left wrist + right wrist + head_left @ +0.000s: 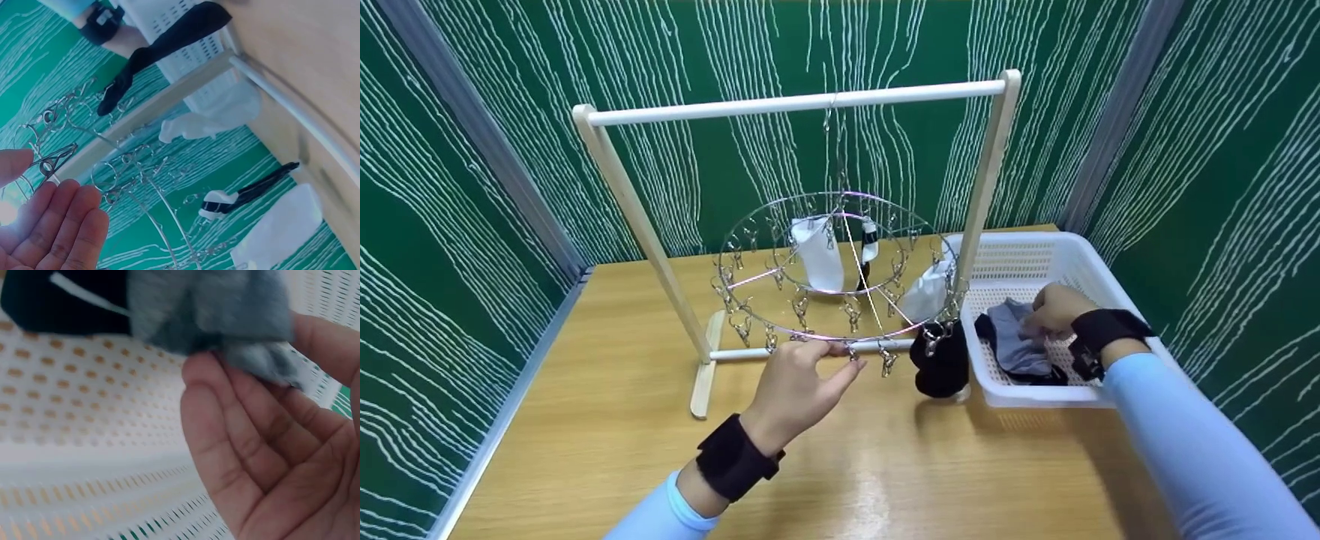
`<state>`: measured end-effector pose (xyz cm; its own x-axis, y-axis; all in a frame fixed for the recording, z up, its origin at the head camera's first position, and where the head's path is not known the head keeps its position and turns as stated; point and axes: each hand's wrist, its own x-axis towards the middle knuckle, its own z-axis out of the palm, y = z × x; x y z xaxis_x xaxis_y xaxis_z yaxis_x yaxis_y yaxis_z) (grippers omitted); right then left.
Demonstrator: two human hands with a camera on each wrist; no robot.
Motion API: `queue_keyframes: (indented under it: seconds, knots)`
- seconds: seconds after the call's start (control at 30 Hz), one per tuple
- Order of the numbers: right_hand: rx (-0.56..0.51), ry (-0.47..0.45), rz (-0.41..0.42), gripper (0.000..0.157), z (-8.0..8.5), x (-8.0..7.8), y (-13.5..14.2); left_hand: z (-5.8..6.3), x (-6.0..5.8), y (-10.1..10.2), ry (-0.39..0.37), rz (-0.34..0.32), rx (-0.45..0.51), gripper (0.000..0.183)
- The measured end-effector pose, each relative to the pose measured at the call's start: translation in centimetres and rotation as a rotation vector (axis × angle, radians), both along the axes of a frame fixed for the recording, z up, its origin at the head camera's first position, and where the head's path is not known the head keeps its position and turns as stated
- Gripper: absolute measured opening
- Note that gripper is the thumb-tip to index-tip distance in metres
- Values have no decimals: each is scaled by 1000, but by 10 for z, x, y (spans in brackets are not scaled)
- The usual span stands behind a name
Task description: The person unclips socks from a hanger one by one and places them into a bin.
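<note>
A round metal clip hanger (802,335) hangs from a wooden rack. At its near rim my left hand (802,382) pinches a metal clip (47,164) between thumb and fingers. Inside the white basket, my right hand (1057,311) grips the edge of a grey sock (1014,337); in the right wrist view the grey cloth (208,309) lies between thumb and fingers, with dark fabric (67,304) beside it. On the hanger are a white sock (819,255), a black-and-white sock (870,244), another white sock (928,291) and a black sock (941,364).
The wooden rack (990,165) stands on a wood-grain table (607,420), its lower bar (757,353) behind my left hand. To the right is the perforated white basket (1080,262), close to the green patterned wall (1245,225). Several free clips dangle around the hanger.
</note>
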<state>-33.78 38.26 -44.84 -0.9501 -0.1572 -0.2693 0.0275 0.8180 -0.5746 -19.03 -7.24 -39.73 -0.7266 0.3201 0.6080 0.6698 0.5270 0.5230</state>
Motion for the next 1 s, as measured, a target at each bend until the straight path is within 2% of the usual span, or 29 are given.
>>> queue_keyframes:
  seconds: [0.23, 0.4, 0.53, 0.73, 1.0]
  knots:
    - [25, 159, -50, 40, 25, 12, 7, -1, 1, -2, -9, 5, 0, 15]
    - [-9, 233, -100, 41, 45, 25, 3, -2, 2, -3, 1, 19, -1, 14]
    - [-16, 354, -115, 42, 58, 35, -2, -3, 2, -4, 4, 23, -1, 15]
    - [-70, 536, -136, 43, 77, 55, -22, -3, 2, -4, 12, 27, 4, 15]
    - [-210, 686, -73, 28, 99, 84, -59, -2, 2, -4, 1, 20, 5, 15]
